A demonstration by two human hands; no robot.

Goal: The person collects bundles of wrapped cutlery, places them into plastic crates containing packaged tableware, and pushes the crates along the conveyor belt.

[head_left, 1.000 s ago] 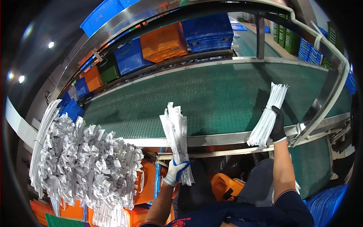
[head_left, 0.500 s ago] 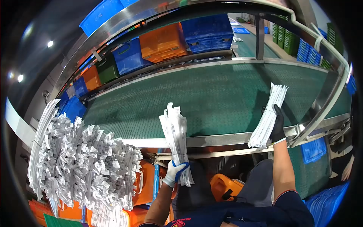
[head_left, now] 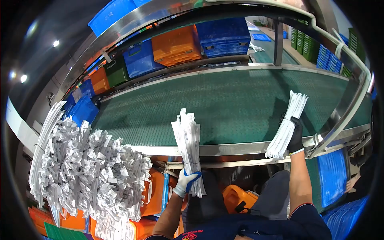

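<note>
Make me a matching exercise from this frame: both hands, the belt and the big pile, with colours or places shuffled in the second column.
Column 1
1. left hand
2. right hand
3. belt
4. big pile

Column 2
A. green
B. gloved in black
C. at the left side of the picture
D. gloved in white and blue

Pairs: 1-D, 2-B, 3-A, 4-C

A white bundle [head_left: 285, 130] partly hides the right hand [head_left: 296, 135]; red lettering [head_left: 193, 233] is too small to read; the top edge crops a blue bin [head_left: 111, 17]
</note>
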